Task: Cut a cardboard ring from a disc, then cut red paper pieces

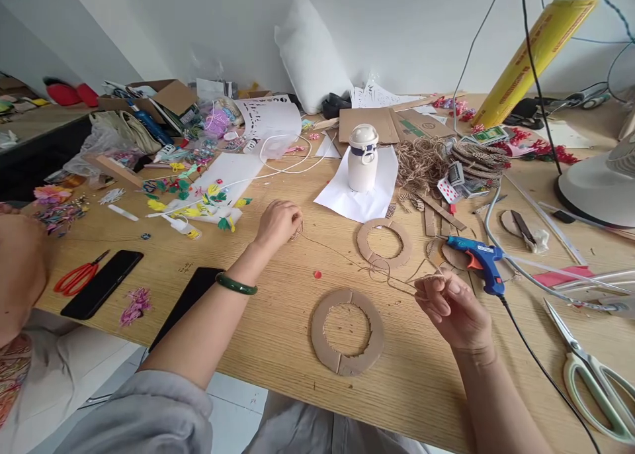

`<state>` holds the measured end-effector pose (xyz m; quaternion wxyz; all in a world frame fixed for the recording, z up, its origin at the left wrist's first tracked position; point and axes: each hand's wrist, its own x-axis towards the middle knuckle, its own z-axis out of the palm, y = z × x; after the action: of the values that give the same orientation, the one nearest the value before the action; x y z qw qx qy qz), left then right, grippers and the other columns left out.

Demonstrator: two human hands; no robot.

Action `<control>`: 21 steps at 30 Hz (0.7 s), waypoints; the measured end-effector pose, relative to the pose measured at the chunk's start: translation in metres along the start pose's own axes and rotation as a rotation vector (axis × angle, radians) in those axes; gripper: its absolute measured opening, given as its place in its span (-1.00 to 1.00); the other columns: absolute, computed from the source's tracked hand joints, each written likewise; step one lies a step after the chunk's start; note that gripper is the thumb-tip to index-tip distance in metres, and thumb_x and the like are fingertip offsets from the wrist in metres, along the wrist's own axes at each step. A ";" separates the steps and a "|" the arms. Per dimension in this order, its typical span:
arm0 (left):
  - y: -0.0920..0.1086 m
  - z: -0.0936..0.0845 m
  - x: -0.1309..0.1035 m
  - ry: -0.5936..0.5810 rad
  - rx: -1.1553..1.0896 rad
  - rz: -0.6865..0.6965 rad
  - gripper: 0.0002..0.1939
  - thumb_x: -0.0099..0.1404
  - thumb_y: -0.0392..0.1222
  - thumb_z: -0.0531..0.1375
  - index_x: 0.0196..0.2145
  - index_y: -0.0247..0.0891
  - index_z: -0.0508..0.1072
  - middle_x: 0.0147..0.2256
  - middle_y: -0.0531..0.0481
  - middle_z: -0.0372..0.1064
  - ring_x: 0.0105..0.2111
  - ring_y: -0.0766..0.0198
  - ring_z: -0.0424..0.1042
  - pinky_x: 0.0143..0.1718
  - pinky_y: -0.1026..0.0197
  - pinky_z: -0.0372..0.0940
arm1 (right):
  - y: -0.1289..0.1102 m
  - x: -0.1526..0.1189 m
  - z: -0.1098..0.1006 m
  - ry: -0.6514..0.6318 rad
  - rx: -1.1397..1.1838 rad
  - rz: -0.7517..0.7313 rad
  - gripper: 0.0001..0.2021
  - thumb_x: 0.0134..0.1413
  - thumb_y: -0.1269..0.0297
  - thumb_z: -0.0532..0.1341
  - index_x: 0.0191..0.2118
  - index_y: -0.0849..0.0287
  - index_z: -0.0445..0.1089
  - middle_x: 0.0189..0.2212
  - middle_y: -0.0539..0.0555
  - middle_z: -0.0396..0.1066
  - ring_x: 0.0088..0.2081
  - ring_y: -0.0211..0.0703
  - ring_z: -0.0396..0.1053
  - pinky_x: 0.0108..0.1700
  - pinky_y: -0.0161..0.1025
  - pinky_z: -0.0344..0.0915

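Observation:
My left hand (279, 221) is closed low over the table, with a small bundle of brown twine (297, 231) showing at its fingertips. A thin strand runs from there to my right hand (454, 305), whose curled fingers pinch the twine; loose loops hang beside them. Between my forearms lies a flat cardboard ring (323, 349) with a rough inner edge and visible joints. A second cardboard ring (364, 241) lies farther back. Just behind my right hand rests a blue hot glue gun (489, 261) with an orange trigger.
White-handled scissors (578, 361) lie at the right edge. A white bottle (362, 166) stands on paper, near heaped twine (424, 163). At left are a black phone (104, 285), red-handled scissors (79, 276) and another person's arm (20, 269). The glue gun's cord (540, 361) trails forward.

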<state>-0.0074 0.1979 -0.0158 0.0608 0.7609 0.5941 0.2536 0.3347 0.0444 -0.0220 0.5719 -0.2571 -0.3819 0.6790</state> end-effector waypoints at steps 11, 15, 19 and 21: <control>-0.015 -0.038 -0.004 0.142 -0.241 -0.321 -0.77 0.20 -0.07 0.20 -0.29 -0.22 0.58 -0.60 0.07 0.44 -0.56 0.26 0.42 -0.43 0.25 0.28 | 0.000 0.001 0.005 0.018 0.050 0.005 -0.85 0.11 0.15 0.28 -0.38 0.07 0.52 -0.72 -0.09 -0.04 -0.59 -0.29 -0.18 -0.67 -0.40 -0.15; -0.010 -0.045 -0.001 0.124 -0.352 -0.339 -0.78 0.20 -0.08 0.21 -0.30 -0.24 0.58 -0.60 0.06 0.43 -0.58 0.30 0.41 -0.48 0.28 0.28 | -0.001 -0.001 0.003 0.033 0.059 -0.005 -0.86 0.10 0.14 0.29 -0.38 0.06 0.51 -0.73 -0.10 -0.09 -0.59 -0.27 -0.20 -0.67 -0.39 -0.17; -0.006 -0.040 0.005 0.112 -0.408 -0.359 -0.82 0.18 -0.12 0.23 -0.36 -0.27 0.57 -0.55 0.01 0.48 -0.54 0.28 0.47 -0.41 0.25 0.37 | -0.002 -0.003 0.001 -0.004 0.074 -0.003 -0.85 0.12 0.12 0.27 -0.38 0.04 0.51 -0.76 -0.12 -0.16 -0.60 -0.28 -0.21 -0.66 -0.37 -0.21; -0.005 -0.034 0.009 0.107 -0.414 -0.364 -0.83 0.18 -0.15 0.22 -0.35 -0.28 0.57 -0.52 -0.02 0.51 -0.51 0.26 0.50 -0.36 0.23 0.40 | -0.003 -0.004 0.001 -0.032 0.079 -0.002 -0.84 0.13 0.13 0.27 -0.38 0.05 0.51 -0.77 -0.12 -0.16 -0.61 -0.29 -0.21 -0.66 -0.37 -0.20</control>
<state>-0.0261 0.2004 0.0144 0.2282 0.5988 0.6587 0.3943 0.3368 0.0407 -0.0197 0.5759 -0.2229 -0.3641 0.6972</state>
